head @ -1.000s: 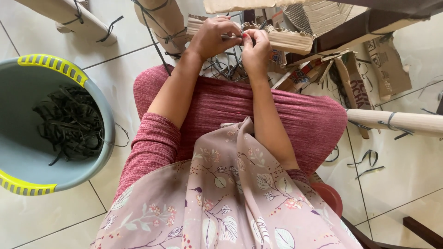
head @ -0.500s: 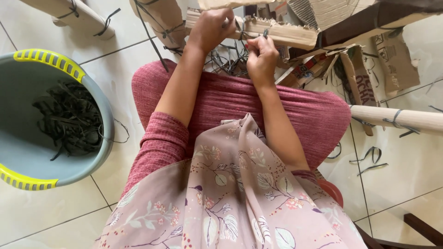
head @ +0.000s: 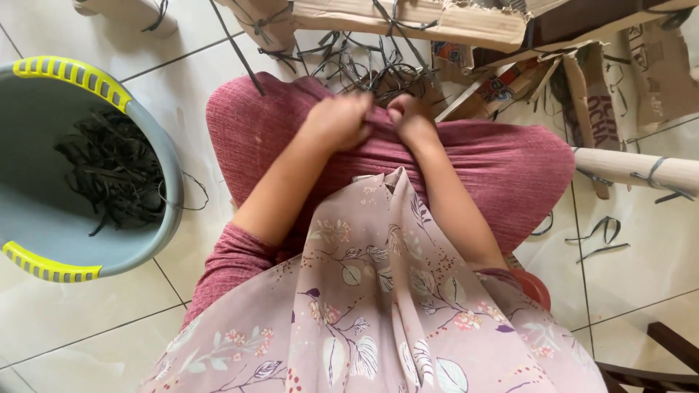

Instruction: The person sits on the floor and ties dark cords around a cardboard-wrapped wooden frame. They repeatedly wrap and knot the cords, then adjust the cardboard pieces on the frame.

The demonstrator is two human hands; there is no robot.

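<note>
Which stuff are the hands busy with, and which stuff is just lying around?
In use:
left hand
right hand
tangle of dark strips by the knees

Lying about:
grey tub holding dark strips
torn cardboard
pale roll

Blurred hands (head: 378, 120), fingertips hidden in lap

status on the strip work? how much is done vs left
Done: a heap of dark strips lies in the grey tub. In hand: left hand and right hand are closed together on her lap; what they grip is blurred. Left: a tangle of loose strips on the floor ahead, more strips beside the pale tube.
</note>
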